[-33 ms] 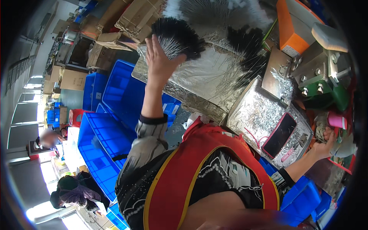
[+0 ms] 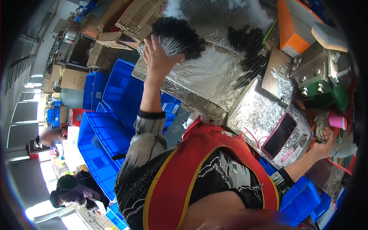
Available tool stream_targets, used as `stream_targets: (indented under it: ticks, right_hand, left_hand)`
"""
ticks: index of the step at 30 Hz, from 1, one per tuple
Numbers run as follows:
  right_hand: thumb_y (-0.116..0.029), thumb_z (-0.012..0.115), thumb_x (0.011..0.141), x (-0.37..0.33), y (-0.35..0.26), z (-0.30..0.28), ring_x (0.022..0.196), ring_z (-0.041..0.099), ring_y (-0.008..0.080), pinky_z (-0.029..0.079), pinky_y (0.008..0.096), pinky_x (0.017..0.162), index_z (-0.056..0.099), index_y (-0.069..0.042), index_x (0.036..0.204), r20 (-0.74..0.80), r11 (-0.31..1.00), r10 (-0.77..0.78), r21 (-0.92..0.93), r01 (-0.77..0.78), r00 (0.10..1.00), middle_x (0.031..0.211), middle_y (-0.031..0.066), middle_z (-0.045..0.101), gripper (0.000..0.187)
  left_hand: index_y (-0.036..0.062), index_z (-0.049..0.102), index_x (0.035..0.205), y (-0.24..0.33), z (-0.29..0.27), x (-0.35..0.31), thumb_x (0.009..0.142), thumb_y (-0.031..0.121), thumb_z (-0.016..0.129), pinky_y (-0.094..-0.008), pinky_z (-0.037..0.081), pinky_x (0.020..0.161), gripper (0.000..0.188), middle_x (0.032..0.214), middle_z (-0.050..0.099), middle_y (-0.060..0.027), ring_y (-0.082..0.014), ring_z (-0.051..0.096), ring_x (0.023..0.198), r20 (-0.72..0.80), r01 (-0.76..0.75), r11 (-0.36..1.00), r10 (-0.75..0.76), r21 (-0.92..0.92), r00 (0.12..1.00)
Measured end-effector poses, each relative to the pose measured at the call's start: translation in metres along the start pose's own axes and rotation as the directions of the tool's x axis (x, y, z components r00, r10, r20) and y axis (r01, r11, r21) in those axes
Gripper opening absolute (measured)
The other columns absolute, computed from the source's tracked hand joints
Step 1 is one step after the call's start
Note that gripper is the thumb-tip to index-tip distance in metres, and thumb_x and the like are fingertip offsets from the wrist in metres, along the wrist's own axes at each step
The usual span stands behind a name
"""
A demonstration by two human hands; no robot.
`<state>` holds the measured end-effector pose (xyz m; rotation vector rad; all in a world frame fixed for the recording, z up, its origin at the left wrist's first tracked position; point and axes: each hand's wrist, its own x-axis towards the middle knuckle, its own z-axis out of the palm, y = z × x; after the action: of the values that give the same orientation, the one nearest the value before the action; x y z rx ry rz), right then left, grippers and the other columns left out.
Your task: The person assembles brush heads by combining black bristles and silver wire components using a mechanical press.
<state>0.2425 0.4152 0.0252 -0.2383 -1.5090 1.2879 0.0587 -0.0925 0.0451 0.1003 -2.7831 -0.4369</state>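
Observation:
A thick round bundle of thin wires (image 2: 179,38), black with pale silvery ends on my side, lies at the table's far left. My left hand (image 2: 158,61) rests against its near side, fingers stretched up and thumb apart. Far to the right, my right hand (image 2: 324,145) has its fingers curled in beside a tangled pale wad like string or cloth (image 2: 320,129). What those fingers hold is too small and partly hidden. A pink spool-like cup (image 2: 337,120) stands just beyond them.
More black wires (image 2: 249,53) lie across the covered table (image 2: 207,73). Silvery clippings and a phone (image 2: 280,135) cover a metal plate by a green machine (image 2: 326,92). Blue bins (image 2: 101,138) stand left, an orange box (image 2: 297,28) at the back. Two people are at far left.
My left hand and forearm have shifted very slightly left along the wire bundle. My right hand has stayed in place.

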Motion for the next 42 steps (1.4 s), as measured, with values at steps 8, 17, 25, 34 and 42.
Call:
stream_targets:
  ticks: [8,17,25,34,42]
  right_hand:
    - [0.008,0.049,0.071,0.004,0.004,-0.005,0.055,0.048,0.0227,0.048,0.0439,0.071,0.047,0.007,0.058,-0.036,0.998,0.005,0.065,-0.002,0.999,0.054,0.0084,0.038,0.013]
    - [0.007,0.049,0.07,0.01,0.009,-0.009,0.056,0.049,0.0227,0.048,0.0435,0.071,0.045,0.005,0.055,-0.01,0.996,0.005,0.091,-0.004,1.0,0.053,0.0097,0.041,0.016]
    - [0.007,0.051,0.069,0.004,-0.002,0.001,0.055,0.051,0.0241,0.049,0.0385,0.064,0.047,0.007,0.056,-0.05,0.999,-0.017,0.048,0.019,0.999,0.054,0.0118,0.044,0.013]
    - [0.0,0.052,0.071,0.014,0.012,-0.014,0.055,0.055,0.0197,0.047,0.0289,0.053,0.056,0.009,0.068,-0.026,0.999,0.022,0.039,-0.021,0.999,0.062,0.0128,0.056,0.011]
    - [-0.002,0.054,0.068,0.012,0.004,0.001,0.052,0.052,0.0168,0.042,0.0252,0.051,0.056,0.007,0.06,-0.092,0.998,-0.05,0.045,0.054,0.995,0.057,0.0114,0.053,0.012]
  left_hand:
    - [-0.0049,0.007,0.133,-0.062,0.037,0.033,0.048,0.045,0.075,-0.047,0.024,0.096,0.119,0.127,0.032,-0.0258,-0.0342,0.04,0.116,0.39,0.108,0.979,-0.169,0.175,0.905]
    - [-0.002,0.023,0.131,-0.069,0.034,0.046,0.044,0.05,0.074,-0.0335,0.036,0.094,0.113,0.132,0.026,-0.0282,-0.0358,0.042,0.114,0.517,0.009,0.999,-0.031,0.044,0.855]
    - [-0.0027,0.003,0.134,-0.031,0.056,0.007,0.047,0.047,0.074,-0.066,0.008,0.094,0.123,0.132,0.029,-0.0255,-0.0322,0.033,0.122,0.267,-0.074,0.929,-0.027,0.362,0.963]
    - [-0.0042,0.025,0.124,-0.074,0.068,0.042,0.06,0.037,0.067,-0.0463,0.038,0.088,0.087,0.101,0.058,-0.0213,-0.0291,0.058,0.095,0.316,0.065,0.954,-0.16,0.292,0.935]
    - [0.0031,0.04,0.106,-0.08,0.033,0.021,0.058,0.025,0.065,-0.0396,0.045,0.075,0.058,0.086,0.061,-0.018,-0.0341,0.06,0.082,0.284,0.03,0.99,-0.069,0.14,0.956]
